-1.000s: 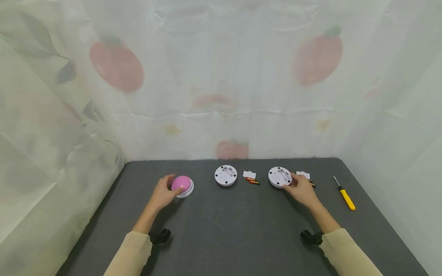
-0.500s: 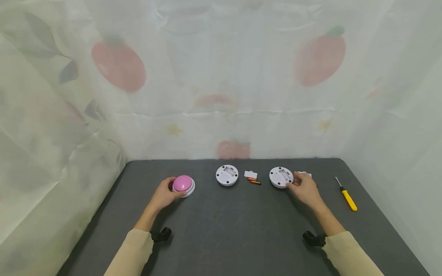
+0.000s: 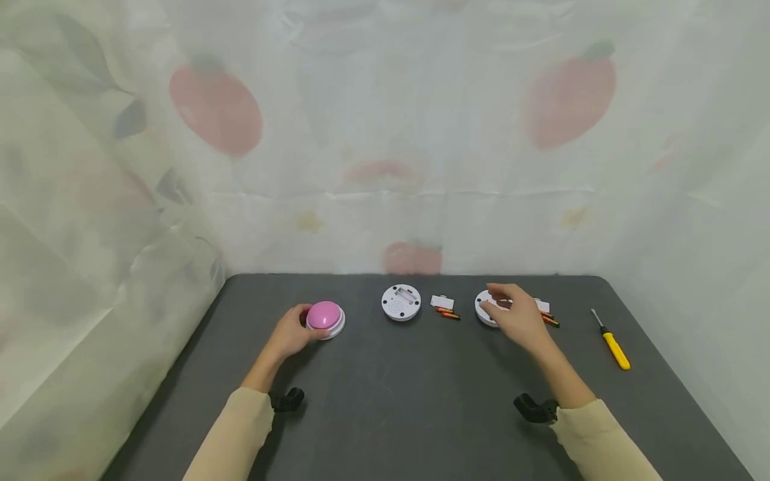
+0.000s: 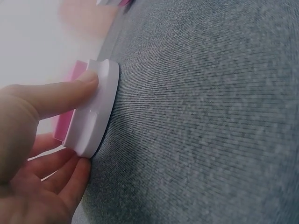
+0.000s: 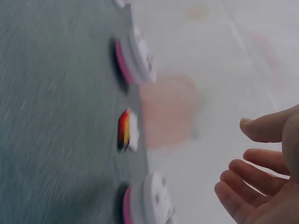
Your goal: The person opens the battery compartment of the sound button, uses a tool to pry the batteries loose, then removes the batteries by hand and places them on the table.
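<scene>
A round push button (image 3: 323, 315) with a pink dome and white base sits on the left of the dark table. My left hand (image 3: 291, 333) grips its sides; in the left wrist view the thumb (image 4: 60, 98) lies along the white base (image 4: 100, 107), with fingertips at the opposite edge. My right hand (image 3: 519, 317) hovers over the right-hand upturned button (image 3: 480, 300), partly covering it in the head view. In the right wrist view the fingers are relaxed and apart from the upturned button (image 5: 161, 200), whose pink side faces the table.
Another upturned button (image 3: 401, 302), its battery slot showing, lies mid-table. Beside it are a white battery cover (image 3: 442, 302) and small batteries (image 3: 450, 315). A second cover (image 3: 543, 306) and batteries (image 3: 550, 321) lie right of my hand. A yellow-handled screwdriver (image 3: 616, 351) lies far right.
My right hand has let go of the right-hand upturned button and risen over it, moving slightly left. The left hand stays at the pink-domed button. The head view has shifted slightly.
</scene>
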Available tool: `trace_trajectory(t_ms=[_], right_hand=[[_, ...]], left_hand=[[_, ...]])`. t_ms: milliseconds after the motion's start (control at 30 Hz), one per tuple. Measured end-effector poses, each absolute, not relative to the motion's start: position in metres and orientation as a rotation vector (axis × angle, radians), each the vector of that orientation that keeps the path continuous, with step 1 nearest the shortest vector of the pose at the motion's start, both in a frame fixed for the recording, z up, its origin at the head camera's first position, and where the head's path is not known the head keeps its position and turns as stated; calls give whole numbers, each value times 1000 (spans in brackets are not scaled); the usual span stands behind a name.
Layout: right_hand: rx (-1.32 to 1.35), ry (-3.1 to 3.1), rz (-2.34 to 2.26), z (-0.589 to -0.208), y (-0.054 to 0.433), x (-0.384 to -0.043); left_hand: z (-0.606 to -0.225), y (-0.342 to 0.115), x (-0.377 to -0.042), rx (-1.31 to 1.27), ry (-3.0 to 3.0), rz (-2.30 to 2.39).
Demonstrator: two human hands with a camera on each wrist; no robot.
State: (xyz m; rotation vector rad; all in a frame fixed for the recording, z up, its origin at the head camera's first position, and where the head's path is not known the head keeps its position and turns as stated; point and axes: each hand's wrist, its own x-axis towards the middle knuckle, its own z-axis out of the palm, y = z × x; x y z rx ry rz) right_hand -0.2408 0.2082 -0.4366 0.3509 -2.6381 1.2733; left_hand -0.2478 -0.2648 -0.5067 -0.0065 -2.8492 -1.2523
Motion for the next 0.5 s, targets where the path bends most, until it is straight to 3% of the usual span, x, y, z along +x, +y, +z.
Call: trace_trajectory(t_ms=[500], right_hand=[[591, -2580, 1389, -420, 127, -246]], left_hand=[[-505, -262, -243, 78, -2806, -1309]])
